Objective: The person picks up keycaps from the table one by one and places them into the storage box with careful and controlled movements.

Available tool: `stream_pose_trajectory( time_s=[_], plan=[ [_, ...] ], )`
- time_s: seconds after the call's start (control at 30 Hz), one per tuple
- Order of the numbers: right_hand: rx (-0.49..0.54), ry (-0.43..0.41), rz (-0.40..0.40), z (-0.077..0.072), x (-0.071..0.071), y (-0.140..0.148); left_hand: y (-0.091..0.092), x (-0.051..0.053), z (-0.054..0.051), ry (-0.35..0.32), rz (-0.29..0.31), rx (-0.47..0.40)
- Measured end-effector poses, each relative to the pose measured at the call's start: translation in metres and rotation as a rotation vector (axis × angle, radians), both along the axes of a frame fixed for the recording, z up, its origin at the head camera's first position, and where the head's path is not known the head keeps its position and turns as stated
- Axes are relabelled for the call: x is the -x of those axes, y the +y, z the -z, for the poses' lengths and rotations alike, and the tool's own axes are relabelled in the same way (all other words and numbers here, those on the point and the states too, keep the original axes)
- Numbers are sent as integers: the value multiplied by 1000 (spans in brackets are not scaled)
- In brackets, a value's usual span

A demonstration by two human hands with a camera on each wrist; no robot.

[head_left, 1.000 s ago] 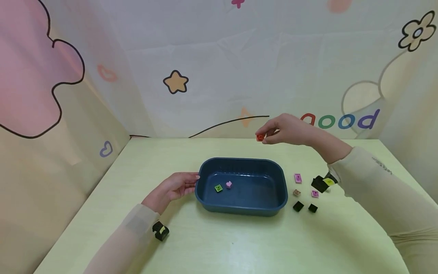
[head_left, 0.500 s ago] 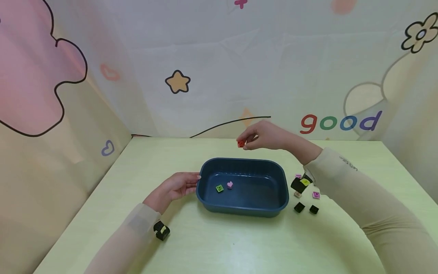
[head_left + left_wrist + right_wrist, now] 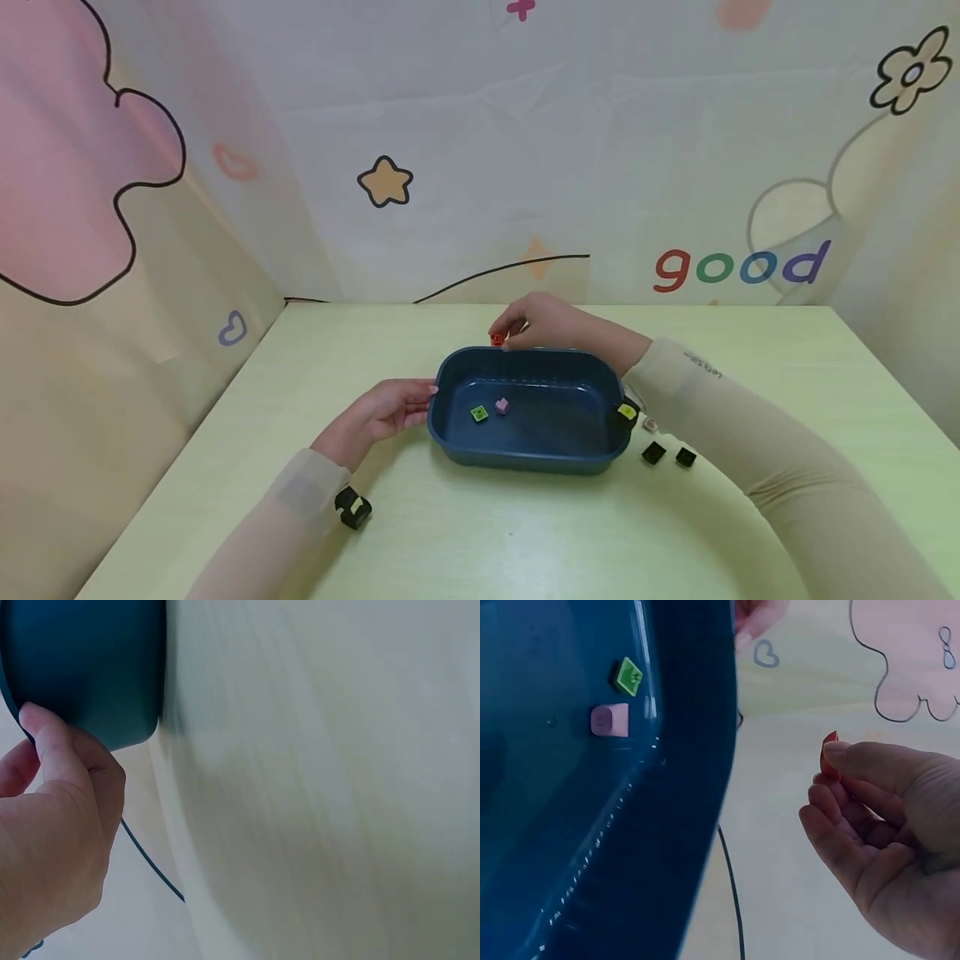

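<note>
A dark blue rectangular basin (image 3: 525,461) stands on the table in the head view. My left hand (image 3: 386,408) grips its left end by the rim, thumb and fingers on the wall in the left wrist view. Over the basin's far rim, my right hand (image 3: 555,323) pinches a small red keycap (image 3: 497,340) between thumb and fingertips. The right wrist view shows this red keycap (image 3: 829,754) edge-on, mostly covered by the thumb. Inside the basin lie a green keycap (image 3: 479,414), its underside showing, and a pink keycap (image 3: 502,406).
Right of the basin are a beige keycap (image 3: 650,425) and two black keycaps, one nearer the basin (image 3: 654,452), the other farther right (image 3: 686,457). My right sleeve (image 3: 720,425) covers the table beyond them. A printed curtain (image 3: 480,167) hangs behind the table.
My right hand has moved left and down with the red keycap, from above the table's far edge to the basin's far rim. The sleeve now hides the pink keycaps outside. The left hand stays put.
</note>
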State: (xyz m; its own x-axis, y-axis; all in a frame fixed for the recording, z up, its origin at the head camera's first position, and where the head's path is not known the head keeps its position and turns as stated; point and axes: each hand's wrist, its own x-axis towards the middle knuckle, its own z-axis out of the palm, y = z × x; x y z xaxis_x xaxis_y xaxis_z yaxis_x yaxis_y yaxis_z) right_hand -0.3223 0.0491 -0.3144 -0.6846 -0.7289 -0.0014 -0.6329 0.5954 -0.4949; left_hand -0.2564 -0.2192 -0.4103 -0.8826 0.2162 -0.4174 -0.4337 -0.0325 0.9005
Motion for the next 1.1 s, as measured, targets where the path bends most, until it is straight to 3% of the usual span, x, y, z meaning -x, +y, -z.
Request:
stream_pose_trajectory(
  time_s=[0.2, 0.47, 0.8, 1.1],
  plan=[
    [-21, -30, -46, 11, 3, -13, -1, -1, 1, 15, -5, -7],
    [-53, -82, -34, 28, 8, -23, -1, 0, 0, -10, -13, -2],
    [-72, -91, -80, 39, 9, -32, 0, 1, -2, -6, 5, -4],
    [-101, -124, -66, 49, 8, -36, -2, -1, -1, -6, 12, -2]
  ],
)
